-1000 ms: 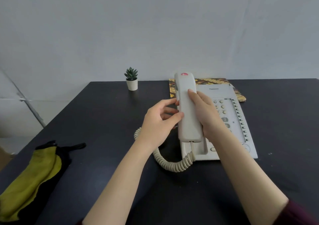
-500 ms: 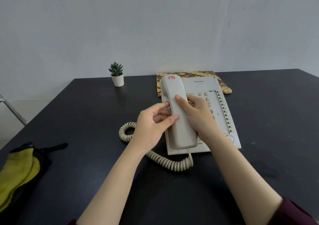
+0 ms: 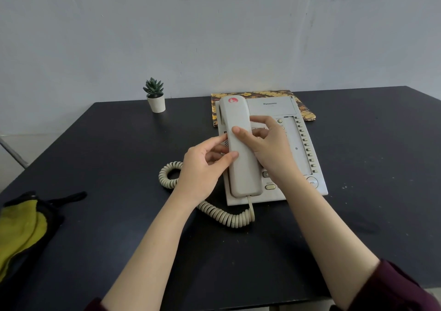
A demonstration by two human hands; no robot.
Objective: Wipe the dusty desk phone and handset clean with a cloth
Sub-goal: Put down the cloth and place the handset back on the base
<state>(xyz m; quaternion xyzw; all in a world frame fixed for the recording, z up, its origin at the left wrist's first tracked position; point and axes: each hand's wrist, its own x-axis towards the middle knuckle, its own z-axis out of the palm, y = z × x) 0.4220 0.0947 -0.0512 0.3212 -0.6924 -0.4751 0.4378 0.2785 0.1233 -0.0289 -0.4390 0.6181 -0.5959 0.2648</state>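
Black desk [image 3: 119, 215] against a pale grey wall [image 3: 214, 24]; landmark is the phone [image 3: 298, 143], on the desk's far middle. Handset [image 3: 241, 148] lies in its cradle on the phone's left side. Right hand [image 3: 269, 148] is wrapped around the handset; left hand [image 3: 205, 167] pinches its left edge. Cloth [image 3: 21, 234], yellow, lies untouched well left of the phone, near the desk edge. Judgement: wiping not yet visibly under way; all surfaces may remain. Small potted plant [image 3: 155, 95] sits behind-left of the phone.

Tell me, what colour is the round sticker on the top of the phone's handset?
Red, with a small white mark. The sticker shows best in the head view.
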